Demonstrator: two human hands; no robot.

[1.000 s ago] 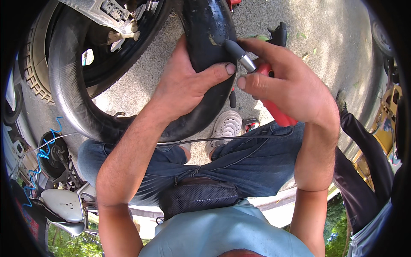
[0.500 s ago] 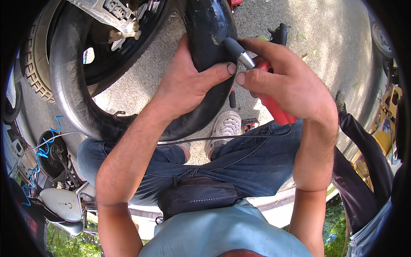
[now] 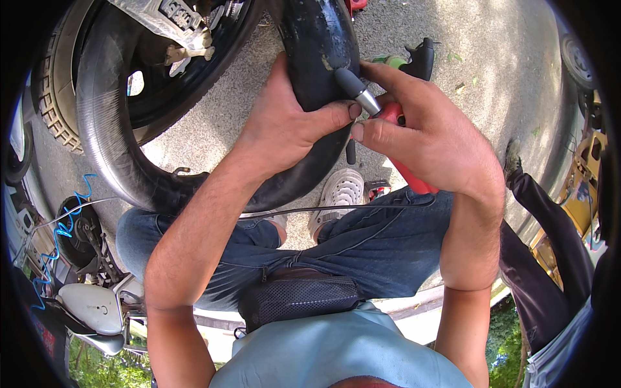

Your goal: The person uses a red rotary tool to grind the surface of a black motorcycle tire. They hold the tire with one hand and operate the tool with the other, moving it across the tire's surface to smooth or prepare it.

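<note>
My left hand [image 3: 291,129] is closed round a black inner tube [image 3: 323,52], its thumb across the tube's right side. My right hand [image 3: 427,136] grips a red power tool [image 3: 393,113] with a silver collar and dark grey nose. The nose lies on or just over the tube, near a dull scuffed mark [image 3: 326,63]; I cannot tell whether it touches. A black cord [image 3: 310,208] runs below it. The tube's valve [image 3: 182,171] sticks up on the left part of its loop.
A wheel with tyre [image 3: 58,97] and metal fork [image 3: 168,19] stand top left. A green-and-black object [image 3: 417,61] lies on the pavement [image 3: 491,77]. A scooter [image 3: 90,310] and blue coiled hose [image 3: 61,229] are left. Another person's dark-trousered legs [image 3: 550,220] are right, near my shoe [image 3: 343,191].
The tool's nose and my right hand have shifted slightly downward, the hand also a little to the left. My left hand has crept slightly right, still round the tube.
</note>
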